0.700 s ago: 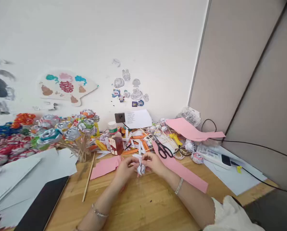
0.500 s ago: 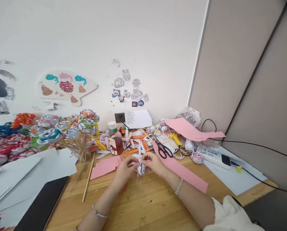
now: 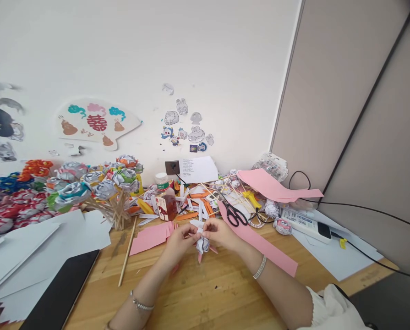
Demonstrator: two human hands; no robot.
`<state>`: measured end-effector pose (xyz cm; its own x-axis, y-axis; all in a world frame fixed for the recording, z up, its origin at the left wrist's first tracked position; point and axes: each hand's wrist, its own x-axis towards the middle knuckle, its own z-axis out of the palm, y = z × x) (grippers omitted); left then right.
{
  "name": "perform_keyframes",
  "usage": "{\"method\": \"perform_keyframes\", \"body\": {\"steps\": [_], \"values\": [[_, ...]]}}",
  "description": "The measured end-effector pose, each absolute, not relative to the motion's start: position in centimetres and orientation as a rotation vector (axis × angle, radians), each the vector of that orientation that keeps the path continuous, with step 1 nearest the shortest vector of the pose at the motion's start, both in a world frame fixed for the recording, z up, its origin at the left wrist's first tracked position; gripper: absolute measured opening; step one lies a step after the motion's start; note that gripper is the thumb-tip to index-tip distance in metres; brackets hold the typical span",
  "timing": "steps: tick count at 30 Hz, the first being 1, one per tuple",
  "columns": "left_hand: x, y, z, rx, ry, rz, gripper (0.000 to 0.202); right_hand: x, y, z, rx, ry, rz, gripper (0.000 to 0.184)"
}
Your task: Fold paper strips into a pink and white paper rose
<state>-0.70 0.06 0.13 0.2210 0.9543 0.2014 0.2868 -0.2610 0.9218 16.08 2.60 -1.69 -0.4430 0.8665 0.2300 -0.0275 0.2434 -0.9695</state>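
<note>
Between my two hands is a crumpled white paper flower [image 3: 202, 245], its petals pointing down towards me over the wooden table [image 3: 225, 302]. My left hand [image 3: 183, 242] pinches its upper part from the left. From the other side my right hand [image 3: 219, 233] pinches the same spot, thumbs nearly touching. Small pink paper tips stick out beneath the flower. To the left of my left hand lies a stack of pink paper pieces [image 3: 150, 238]. A long pink paper strip [image 3: 263, 247] runs beside my right forearm, with black-handled scissors [image 3: 235, 215] across its far end.
Finished paper flowers [image 3: 72, 192] on sticks crowd the left back. A glue bottle [image 3: 165, 204] stands among paper scraps, near a yellow glue gun [image 3: 252, 199]. A wooden stick [image 3: 127, 252], white sheets [image 3: 22, 261] and a black tablet-like slab [image 3: 62, 293] lie left; a power strip [image 3: 304, 225] right.
The flower has turned so that its petals hang lower and show more, with pink tips now visible below. Both hands keep their pinch at nearly the same place.
</note>
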Motion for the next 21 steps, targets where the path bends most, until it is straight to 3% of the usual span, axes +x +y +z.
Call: {"method": "perform_keyframes", "body": {"steps": [11, 21], "values": [[-1.2, 0.4, -1.0, 1.852, 1.243, 1.031, 0.015, 14.8, 2.4, -3.2, -1.014, -1.658, 1.107, 0.015], [-1.0, 0.0, -0.2, 1.876, 1.309, 0.967, 0.007, 15.4, 2.9, -2.2, -0.953, -1.732, 1.271, 0.014]]}}
